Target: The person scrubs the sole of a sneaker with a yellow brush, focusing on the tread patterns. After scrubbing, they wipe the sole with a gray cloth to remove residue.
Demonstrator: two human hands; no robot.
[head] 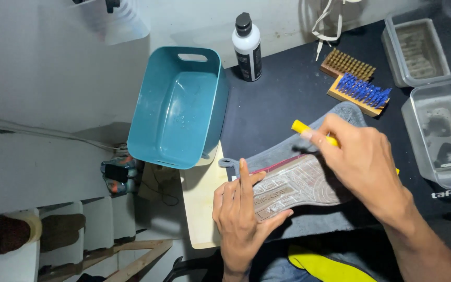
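My left hand grips the toe end of a shoe that lies sole-up on a grey towel. The sole is pale and translucent with a red edge. My right hand hovers over the heel half of the sole, fingers closed on a yellow-handled brush whose tip sticks out past my fingertips. The brush's bristles are hidden under my hand.
A teal plastic basin stands at the table's left edge, a white bottle with a black cap behind it. Two wooden brushes lie at the back right beside two clear plastic boxes. Stairs drop away on the left.
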